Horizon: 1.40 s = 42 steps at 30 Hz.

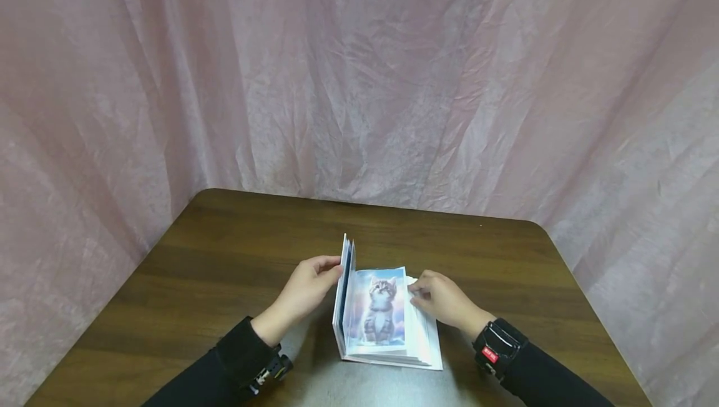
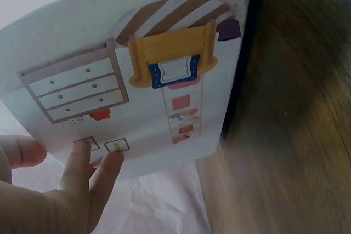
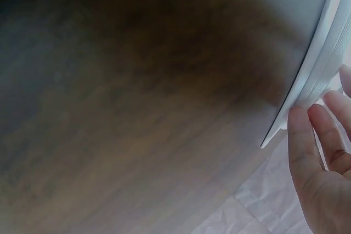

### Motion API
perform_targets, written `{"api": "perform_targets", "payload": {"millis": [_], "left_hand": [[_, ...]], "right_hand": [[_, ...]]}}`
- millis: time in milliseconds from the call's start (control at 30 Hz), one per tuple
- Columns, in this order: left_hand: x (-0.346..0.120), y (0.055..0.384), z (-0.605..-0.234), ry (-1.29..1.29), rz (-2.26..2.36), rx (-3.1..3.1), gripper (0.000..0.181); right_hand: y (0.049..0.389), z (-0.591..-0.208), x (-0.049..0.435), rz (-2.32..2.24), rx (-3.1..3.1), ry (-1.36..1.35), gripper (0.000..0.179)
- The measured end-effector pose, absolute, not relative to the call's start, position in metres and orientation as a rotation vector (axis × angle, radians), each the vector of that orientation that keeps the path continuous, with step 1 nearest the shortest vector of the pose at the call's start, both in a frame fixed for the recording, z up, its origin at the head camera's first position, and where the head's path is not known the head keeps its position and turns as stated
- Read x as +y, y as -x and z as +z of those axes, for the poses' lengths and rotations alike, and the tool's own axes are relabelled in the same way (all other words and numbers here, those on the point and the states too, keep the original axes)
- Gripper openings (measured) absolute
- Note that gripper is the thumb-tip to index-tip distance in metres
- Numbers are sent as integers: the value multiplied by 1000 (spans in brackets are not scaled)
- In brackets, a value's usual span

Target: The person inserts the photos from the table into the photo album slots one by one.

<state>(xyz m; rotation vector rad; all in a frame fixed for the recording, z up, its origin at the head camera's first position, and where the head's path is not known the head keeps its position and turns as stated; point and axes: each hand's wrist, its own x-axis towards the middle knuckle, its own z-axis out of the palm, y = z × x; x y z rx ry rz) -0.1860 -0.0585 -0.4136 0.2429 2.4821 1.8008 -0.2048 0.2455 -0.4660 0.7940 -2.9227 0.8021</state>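
An opened photo album [image 1: 421, 338] rests on the table, with a kitten picture [image 1: 381, 310] on its facing page. Its front cover [image 2: 148, 119] and a few leaves stand nearly upright on the left. My left hand [image 1: 306, 288] pinches that cover by its outer edge, thumb on the inner side, fingers against the printed outside. At the right edge, my right hand [image 1: 444, 298] has bent fingers at the page edges. In the right wrist view the fingertips [image 3: 299, 116] meet the edge of the page stack [image 3: 323, 61], and the thumb is mostly cut off.
The brown wooden table [image 1: 253, 226] has rounded far corners. Pink-white cloth [image 1: 359, 82] hangs behind it and along both sides. Drawings of a dresser [image 2: 77, 86] and a bed [image 2: 175, 53] are printed on the album's cover.
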Motion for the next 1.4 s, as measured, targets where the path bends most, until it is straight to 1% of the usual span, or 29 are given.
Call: {"api": "perform_targets", "payload": {"millis": [800, 1000, 1200, 1400], "left_hand": [[-24, 179, -415, -325, 1674, 2584, 38], [-8, 177, -415, -343, 1526, 2741, 37], [12, 176, -416, -358, 1298, 2854, 45], [31, 177, -424, -425, 1170, 2935, 43]], "right_hand": [[207, -469, 250, 802, -2937, -767, 20], [208, -469, 251, 789, -2943, -757, 21], [210, -471, 253, 778, -2941, -741, 21], [210, -472, 255, 796, -2906, -776, 20]]}}
